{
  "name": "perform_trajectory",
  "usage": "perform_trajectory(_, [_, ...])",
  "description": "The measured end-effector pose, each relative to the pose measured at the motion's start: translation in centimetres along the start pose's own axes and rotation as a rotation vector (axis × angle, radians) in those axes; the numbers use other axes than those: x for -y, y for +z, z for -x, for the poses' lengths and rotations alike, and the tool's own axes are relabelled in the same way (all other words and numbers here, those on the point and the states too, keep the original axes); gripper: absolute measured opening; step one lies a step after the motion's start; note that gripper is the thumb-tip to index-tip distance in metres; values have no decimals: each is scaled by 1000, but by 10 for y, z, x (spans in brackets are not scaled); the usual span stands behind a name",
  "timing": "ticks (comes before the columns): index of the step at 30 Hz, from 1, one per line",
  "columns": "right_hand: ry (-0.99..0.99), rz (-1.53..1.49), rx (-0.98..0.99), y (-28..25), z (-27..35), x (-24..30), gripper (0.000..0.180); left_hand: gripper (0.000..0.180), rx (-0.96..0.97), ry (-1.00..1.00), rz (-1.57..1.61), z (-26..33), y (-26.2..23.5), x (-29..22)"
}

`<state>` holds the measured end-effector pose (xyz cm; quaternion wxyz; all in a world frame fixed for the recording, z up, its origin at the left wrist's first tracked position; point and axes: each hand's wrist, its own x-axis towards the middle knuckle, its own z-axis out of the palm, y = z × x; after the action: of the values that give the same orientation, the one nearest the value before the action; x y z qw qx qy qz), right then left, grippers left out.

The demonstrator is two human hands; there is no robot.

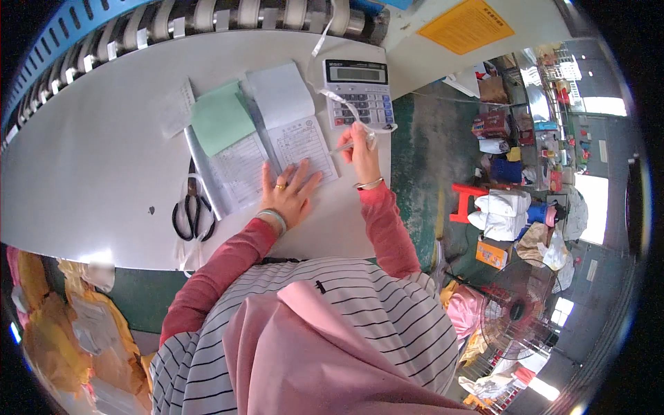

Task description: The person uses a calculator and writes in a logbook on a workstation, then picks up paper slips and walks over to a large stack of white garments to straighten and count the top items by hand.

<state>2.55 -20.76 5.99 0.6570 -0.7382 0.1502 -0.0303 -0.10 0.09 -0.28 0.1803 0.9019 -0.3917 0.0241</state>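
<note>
My left hand (289,195) lies with fingers spread on the lower edge of an open pad of printed forms (301,140), a ring on one finger. To its right, my right hand (362,158) is closed around a slim, clear pen (342,148), its tip near the right edge of the form. A white strip (346,102) runs from the far edge of the table across the calculator (357,93) to this hand. Handwriting shows on the form, too small to read. Left of it are a second form page (238,169) and a folded-over green sheet (220,119).
Black-handled scissors (194,214) lie left of the pad, tied with a white strip. Metal rollers (187,21) border the grey table (90,159) at the far side. A red stool (467,202) and a fan (515,311) stand on the right. Yellow bundles (55,339) are at lower left.
</note>
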Motion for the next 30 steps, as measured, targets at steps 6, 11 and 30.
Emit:
perform_trajectory(6, [66,-215,-75,36,-3,-19,17,57,42,-8,-3,-2,-4,-3])
perform_trajectory(11, [-163,21,-267,46,-16,-49,15,57,66,-14,-20,-3,-8,-4])
perform_trajectory(30, [-466,400,-407,53,-21,-59,25,59,50,-6,-27,-4,-7,-5])
